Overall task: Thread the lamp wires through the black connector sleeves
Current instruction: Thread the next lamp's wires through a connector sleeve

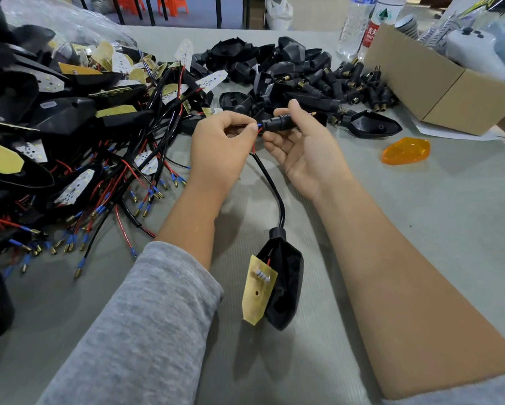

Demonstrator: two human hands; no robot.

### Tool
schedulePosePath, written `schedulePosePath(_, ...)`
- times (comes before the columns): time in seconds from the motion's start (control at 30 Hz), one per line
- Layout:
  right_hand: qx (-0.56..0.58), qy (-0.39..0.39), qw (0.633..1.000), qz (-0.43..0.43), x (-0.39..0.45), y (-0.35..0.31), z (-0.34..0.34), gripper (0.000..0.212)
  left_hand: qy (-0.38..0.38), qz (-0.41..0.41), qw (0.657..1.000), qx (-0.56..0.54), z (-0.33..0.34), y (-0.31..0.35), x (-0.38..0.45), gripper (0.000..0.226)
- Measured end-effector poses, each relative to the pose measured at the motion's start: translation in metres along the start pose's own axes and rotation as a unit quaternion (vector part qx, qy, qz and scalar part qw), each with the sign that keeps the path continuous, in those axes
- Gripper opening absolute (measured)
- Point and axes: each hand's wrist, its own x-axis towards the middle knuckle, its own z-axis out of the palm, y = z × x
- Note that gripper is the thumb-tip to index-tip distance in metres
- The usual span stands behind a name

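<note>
Near the middle of the worktop, the left hand [220, 141] pinches the red and blue wires [258, 128] just at the mouth of the black sleeve [277, 123], which the right hand [301, 147] grips between thumb and fingers. The thin wires may buckle or split apart at the opening if pushed unevenly. The lamp housing [283, 285] lies toward the near edge; its cable [270, 182] could tug the ends back out.
</note>
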Motion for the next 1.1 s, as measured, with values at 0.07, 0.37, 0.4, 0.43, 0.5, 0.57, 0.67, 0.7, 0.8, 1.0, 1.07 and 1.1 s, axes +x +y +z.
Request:
schedulePosePath(0.07, -0.024, -0.004, 1.0, -0.02, -0.0011, 0.001, 0.0012, 0.008, 0.004, -0.008, 1.0, -0.009, -0.0007, -0.0009, 0.0012, 0.009)
schedulePosePath(0.37, -0.053, -0.022, 0.997, -0.055, -0.0059, 0.0042, 0.0004, 0.013, -0.019, -0.016, 0.999, -0.044, -0.003, -0.0028, -0.0011, 0.009)
schedulePosePath(0.4, -0.053, -0.022, 0.997, -0.055, -0.006, 0.004, 0.0003, 0.013, -0.021, -0.016, 0.999, -0.044, -0.0029, -0.0027, -0.001, 0.009)
schedulePosePath(0.43, -0.055, -0.022, 0.997, -0.054, -0.0063, 0.004, 0.0002, 0.013, -0.025, -0.015, 0.999, -0.045, -0.003, -0.0026, -0.0011, 0.009)
schedulePosePath(0.5, -0.067, -0.027, 0.996, -0.053, -0.0069, 0.0041, 0.0, 0.012, -0.036, -0.014, 0.998, -0.057, -0.003, -0.0018, -0.0018, 0.008)
schedulePosePath(0.57, -0.075, -0.03, 0.995, -0.052, -0.0072, 0.004, 0.0005, 0.011, -0.042, -0.013, 0.997, -0.058, -0.0033, -0.0014, -0.0019, 0.009)
schedulePosePath(0.67, -0.061, -0.03, 0.997, -0.041, -0.0074, 0.0027, 0.0012, 0.012, -0.046, -0.013, 0.997, -0.06, -0.0035, -0.0008, -0.0025, 0.007)
schedulePosePath(0.7, -0.054, -0.028, 0.997, -0.037, -0.0077, 0.0021, 0.0014, 0.013, -0.045, -0.012, 0.997, -0.063, -0.0032, -0.0002, -0.0029, 0.006)
schedulePosePath(0.8, -0.036, -0.014, 0.999, -0.034, -0.0077, 0.001, 0.0025, 0.014, -0.036, -0.013, 0.997, -0.072, -0.0015, 0.0023, -0.0033, 0.004)
schedulePosePath(1.0, 0.02, 0.021, 0.999, -0.014, -0.0067, -0.0019, 0.0016, 0.012, -0.01, -0.074, 0.993, -0.093, 0.0004, -0.0047, 0.0026, 0.009)
schedulePosePath(1.07, 0.022, 0.014, 1.0, -0.014, -0.0067, -0.0025, 0.0007, 0.012, -0.009, -0.059, 0.995, -0.083, -0.0004, -0.0071, 0.0037, 0.01)
schedulePosePath(1.1, 0.015, 0.007, 1.0, -0.014, -0.007, -0.0023, 0.0007, 0.012, -0.011, -0.05, 0.996, -0.079, -0.0005, -0.0075, 0.0032, 0.011)
